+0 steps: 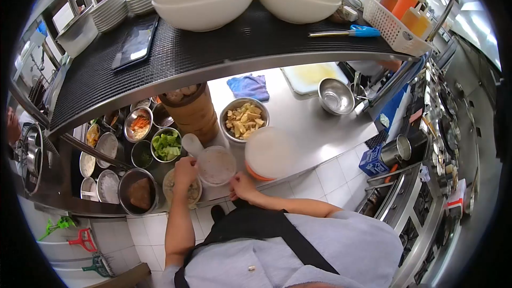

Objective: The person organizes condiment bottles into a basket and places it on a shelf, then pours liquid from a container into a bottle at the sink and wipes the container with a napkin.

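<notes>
My left hand (185, 173) is closed, fingers curled down, above a bowl of pale pieces (193, 194); what it grips, if anything, is hidden. Right beside it stands a round whitish tub (216, 166), its contents pale. A small translucent cup-like piece (192, 144) leans behind the tub, near my left fingers. At the tub's near right edge my right hand (243, 187) has its fingers drawn together; whether they pinch the rim cannot be made out. A larger round container with a whitish top and orange lower edge (269, 153) sits to the right of that hand.
Behind the tub are a metal bowl of yellowish chunks (245, 120), a tall bamboo steamer (191, 112) and a blue cloth (249, 87). Left stand bowls of lettuce (166, 144) and shredded carrot (140, 124). An overhead shelf (213, 48) carries large white bowls (202, 0). Stoves line the right.
</notes>
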A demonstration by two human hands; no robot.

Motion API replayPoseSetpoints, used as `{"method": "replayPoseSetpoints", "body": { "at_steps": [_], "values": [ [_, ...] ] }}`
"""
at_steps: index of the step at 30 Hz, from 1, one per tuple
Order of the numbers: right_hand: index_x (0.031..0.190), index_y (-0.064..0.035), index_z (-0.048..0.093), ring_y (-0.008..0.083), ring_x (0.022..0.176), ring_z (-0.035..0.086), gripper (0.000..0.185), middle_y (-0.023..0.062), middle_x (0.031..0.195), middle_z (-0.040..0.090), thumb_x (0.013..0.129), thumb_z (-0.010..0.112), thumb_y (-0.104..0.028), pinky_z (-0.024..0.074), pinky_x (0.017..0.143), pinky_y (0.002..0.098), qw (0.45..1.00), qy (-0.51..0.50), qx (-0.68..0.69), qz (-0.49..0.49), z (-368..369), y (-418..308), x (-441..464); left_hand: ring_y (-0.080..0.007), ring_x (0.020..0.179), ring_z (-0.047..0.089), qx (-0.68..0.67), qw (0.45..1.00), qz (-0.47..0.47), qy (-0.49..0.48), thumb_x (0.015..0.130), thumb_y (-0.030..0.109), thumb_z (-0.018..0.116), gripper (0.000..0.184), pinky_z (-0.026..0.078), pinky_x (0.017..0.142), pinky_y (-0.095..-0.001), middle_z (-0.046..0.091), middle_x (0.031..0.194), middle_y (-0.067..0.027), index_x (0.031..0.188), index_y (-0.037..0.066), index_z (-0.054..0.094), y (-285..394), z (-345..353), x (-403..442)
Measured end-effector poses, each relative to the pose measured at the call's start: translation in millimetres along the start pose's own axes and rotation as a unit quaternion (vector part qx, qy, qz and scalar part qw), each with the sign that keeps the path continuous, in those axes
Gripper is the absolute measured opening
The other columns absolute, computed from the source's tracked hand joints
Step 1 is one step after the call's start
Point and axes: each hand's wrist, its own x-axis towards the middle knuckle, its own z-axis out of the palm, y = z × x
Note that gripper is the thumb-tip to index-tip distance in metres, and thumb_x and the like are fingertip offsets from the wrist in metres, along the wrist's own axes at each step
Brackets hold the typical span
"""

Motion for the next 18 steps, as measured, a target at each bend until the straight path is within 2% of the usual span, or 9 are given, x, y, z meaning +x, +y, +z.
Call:
{"method": "replayPoseSetpoints", "body": {
  "at_steps": [3, 7, 16, 18],
  "values": [
    [0.104, 0.0013, 0.051, 0.0214, 0.057, 0.066, 0.024, 0.0132, 0.075, 0.063, 0.101, 0.056, -0.022, 0.056, 0.047, 0.0346, 0.998, 0.063, -0.001, 0.004, 6, -15, -9, -0.0342, 0.091, 0.072, 0.0, 0.999, 0.0, -0.033, 0.083, 0.018, 0.072, 0.023, 0.056, 0.084, -0.042, 0.075, 0.092, -0.0182, 0.099, 0.001, 0.076, 9, -9, -1],
    [0.093, -0.0018, 0.052, 0.0191, 0.052, 0.063, 0.018, 0.0111, 0.07, 0.062, 0.096, 0.06, -0.018, 0.053, 0.043, 0.0331, 0.993, 0.111, -0.042, -0.023, 10, -13, -6, -0.0335, 0.09, 0.072, -0.014, 0.999, 0.004, -0.035, 0.082, 0.019, 0.073, 0.022, 0.056, 0.082, -0.0429, 0.074, 0.092, -0.0174, 0.096, 0.002, 0.074, 6, -13, 0],
    [0.084, -0.0011, 0.059, 0.0139, 0.054, 0.059, 0.015, 0.0063, 0.07, 0.061, 0.084, 0.067, -0.013, 0.0503, 0.04, 0.0305, 0.975, 0.21, -0.01, -0.069, 25, -1, -3, -0.0373, 0.095, 0.07, -0.028, 0.995, -0.014, -0.094, 0.082, 0.023, 0.071, 0.024, 0.055, 0.086, -0.0445, 0.073, 0.097, -0.0194, 0.097, 0.004, 0.072, -7, -17, 9],
    [0.085, 0.0, 0.059, 0.0134, 0.054, 0.059, 0.015, 0.0063, 0.07, 0.061, 0.083, 0.067, -0.012, 0.0497, 0.039, 0.0299, 0.966, 0.239, -0.03, -0.094, 28, 0, -6, -0.0386, 0.095, 0.069, -0.021, 0.995, 0.028, -0.091, 0.082, 0.022, 0.071, 0.023, 0.055, 0.086, -0.0453, 0.073, 0.096, -0.0205, 0.096, 0.004, 0.073, -11, -16, 9]
  ]
}}
